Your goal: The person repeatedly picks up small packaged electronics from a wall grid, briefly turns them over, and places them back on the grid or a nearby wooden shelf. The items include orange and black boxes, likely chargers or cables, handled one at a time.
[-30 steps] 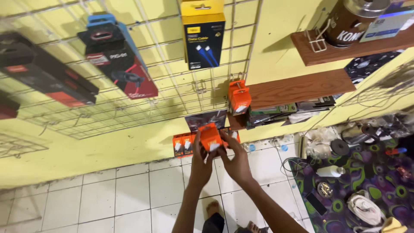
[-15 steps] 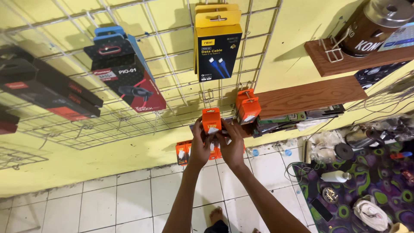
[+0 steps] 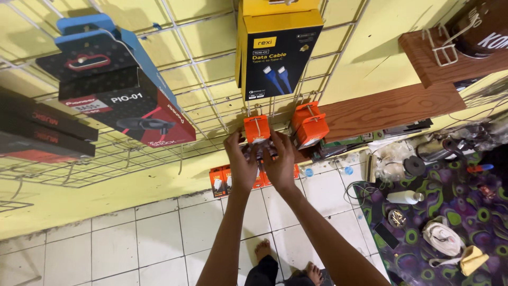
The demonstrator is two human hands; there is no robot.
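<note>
Orange packet (image 3: 257,128) in both hands (image 3: 260,161), beside hanging orange box (image 3: 310,123).

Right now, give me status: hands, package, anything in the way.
Both hands, left hand and right hand, grip small orange package at wire grid. Second orange package hangs just right. Yellow-black cable box directly above.
</note>
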